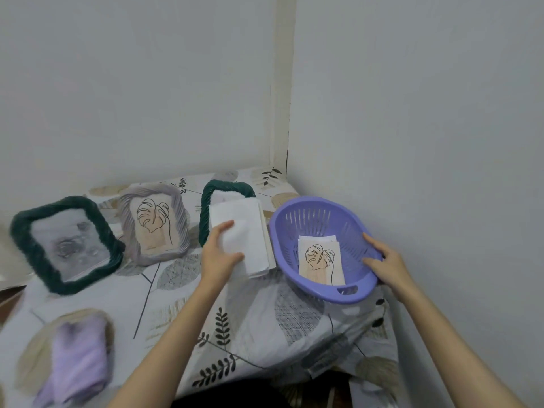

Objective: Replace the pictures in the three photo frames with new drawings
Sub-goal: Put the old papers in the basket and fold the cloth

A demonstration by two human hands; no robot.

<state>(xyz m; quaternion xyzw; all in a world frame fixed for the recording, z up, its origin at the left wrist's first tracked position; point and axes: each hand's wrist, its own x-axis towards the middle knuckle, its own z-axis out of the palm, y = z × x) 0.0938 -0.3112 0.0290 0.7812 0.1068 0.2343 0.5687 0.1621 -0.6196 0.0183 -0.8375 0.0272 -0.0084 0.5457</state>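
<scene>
Three photo frames lie on the table. A dark green frame [63,242] at the left shows a grey picture. A grey frame [154,223] beside it shows a leaf drawing. A second dark green frame [226,189] sits further right, mostly covered by a stack of white papers [247,225]. My left hand [219,254] holds that stack by its near left edge, thumb on top. A purple basket [323,245] at the right contains several sheets with a leaf drawing [319,262] uppermost. My right hand [388,260] grips the basket's right rim.
A folded lilac cloth [78,363] lies at the front left. The table wears a leaf-patterned tablecloth [250,319] and stands in a corner, with walls behind and close on the right. The table's front edge runs below my forearms.
</scene>
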